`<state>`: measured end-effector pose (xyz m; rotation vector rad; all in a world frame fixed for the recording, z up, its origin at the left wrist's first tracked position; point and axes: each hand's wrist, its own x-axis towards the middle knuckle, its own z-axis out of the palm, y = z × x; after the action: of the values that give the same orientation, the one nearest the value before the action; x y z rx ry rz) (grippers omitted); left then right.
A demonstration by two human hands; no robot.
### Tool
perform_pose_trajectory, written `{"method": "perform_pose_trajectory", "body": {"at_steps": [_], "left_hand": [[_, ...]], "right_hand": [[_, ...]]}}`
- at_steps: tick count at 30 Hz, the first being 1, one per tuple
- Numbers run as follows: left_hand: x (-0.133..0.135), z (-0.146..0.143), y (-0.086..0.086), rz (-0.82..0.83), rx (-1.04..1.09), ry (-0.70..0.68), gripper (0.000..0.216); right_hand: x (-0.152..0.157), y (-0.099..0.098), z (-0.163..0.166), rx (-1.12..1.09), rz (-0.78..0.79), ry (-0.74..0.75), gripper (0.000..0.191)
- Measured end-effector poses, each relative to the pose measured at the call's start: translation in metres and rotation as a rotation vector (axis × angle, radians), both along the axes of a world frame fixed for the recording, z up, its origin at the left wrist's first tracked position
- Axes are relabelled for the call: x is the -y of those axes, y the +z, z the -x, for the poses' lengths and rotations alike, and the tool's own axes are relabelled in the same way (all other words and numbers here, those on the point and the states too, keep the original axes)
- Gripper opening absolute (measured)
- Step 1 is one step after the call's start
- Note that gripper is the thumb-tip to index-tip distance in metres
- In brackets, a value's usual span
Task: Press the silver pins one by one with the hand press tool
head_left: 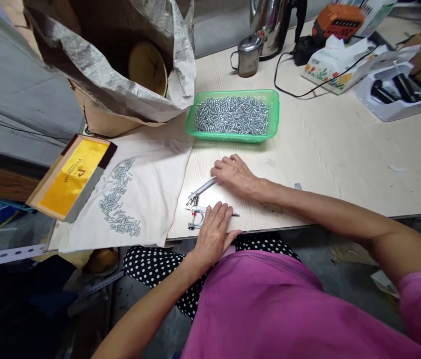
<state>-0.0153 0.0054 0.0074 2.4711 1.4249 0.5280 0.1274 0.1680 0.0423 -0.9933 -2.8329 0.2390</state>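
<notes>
A pair of metal hand pliers (203,188) lies on the table near its front edge, with a spring, a red part and a screw fitting at the jaw end. My left hand (214,230) rests palm down over its lower handle, fingers stretched out. My right hand (234,175) lies palm down at the end of the upper handle, its fingers loosely bent and slightly apart; its thumb is hidden. Left of the pliers, a white cloth (154,184) carries a scattered curve of small silvery metal pieces (116,199).
A green basket (272,130) full of small silvery metal pieces stands behind my hands. Behind the cloth is a large open sack (184,65); a yellow box (71,174) lies to the left. A metal cup (248,60), a kettle (270,25) and a tissue pack (330,75) stand at the back.
</notes>
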Motion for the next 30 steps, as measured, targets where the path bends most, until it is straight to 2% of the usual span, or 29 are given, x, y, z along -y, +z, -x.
{"method": "perform_pose_trajectory", "body": {"at_steps": [3, 5, 7, 8, 10, 12, 13, 15, 16, 18, 20, 22, 25, 28, 30], "left_hand": [[0.012, -0.003, 0.011, -0.010, 0.065, -0.053, 0.047], [0.025, 0.005, 0.025, -0.064, 0.118, -0.189, 0.037], [0.033, 0.027, 0.040, -0.187, 0.136, -0.286, 0.030], [0.033, 0.044, 0.048, -0.272, 0.118, -0.263, 0.028], [0.019, 0.088, 0.063, -0.439, 0.018, -0.029, 0.023], [-0.009, 0.142, 0.074, -0.498, -0.183, 0.365, 0.018], [-0.027, 0.168, 0.078, -0.472, -0.263, 0.519, 0.018], [-0.063, 0.216, 0.078, -0.369, -0.394, 0.679, 0.023], [-0.080, 0.234, 0.076, -0.293, -0.455, 0.700, 0.026], [-0.108, 0.261, 0.068, -0.155, -0.572, 0.654, 0.028], [-0.127, 0.275, 0.059, -0.064, -0.675, 0.571, 0.029], [-0.138, 0.281, 0.054, -0.010, -0.755, 0.486, 0.027], [-0.151, 0.289, 0.052, 0.043, -0.797, 0.371, 0.024], [-0.163, 0.296, 0.055, 0.063, -0.725, 0.309, 0.024], [-0.167, 0.293, 0.057, 0.057, -0.608, 0.317, 0.024]], "right_hand": [[0.025, 0.014, 0.029, -0.028, 0.030, 0.333, 0.016], [0.041, 0.014, 0.048, -0.017, 0.057, 0.516, 0.015], [0.049, 0.008, 0.063, -0.010, 0.046, 0.602, 0.017], [0.051, 0.002, 0.069, -0.013, 0.029, 0.628, 0.017], [0.051, -0.009, 0.077, -0.036, -0.009, 0.667, 0.016], [0.049, -0.018, 0.081, -0.072, -0.010, 0.684, 0.014], [0.049, -0.021, 0.083, -0.107, 0.019, 0.677, 0.012], [0.048, -0.021, 0.085, -0.233, 0.149, 0.650, 0.010], [0.046, -0.017, 0.084, -0.323, 0.232, 0.623, 0.009], [0.035, 0.000, 0.079, -0.547, 0.360, 0.508, 0.011], [0.012, 0.026, 0.066, -0.758, 0.365, 0.317, 0.013], [-0.022, 0.056, 0.044, -0.849, 0.233, 0.150, 0.014], [-0.077, 0.089, 0.006, -0.818, -0.045, -0.111, 0.014], [-0.107, 0.093, -0.020, -0.660, -0.287, -0.231, 0.027], [-0.100, 0.081, -0.027, -0.536, -0.302, -0.209, 0.036]]}}
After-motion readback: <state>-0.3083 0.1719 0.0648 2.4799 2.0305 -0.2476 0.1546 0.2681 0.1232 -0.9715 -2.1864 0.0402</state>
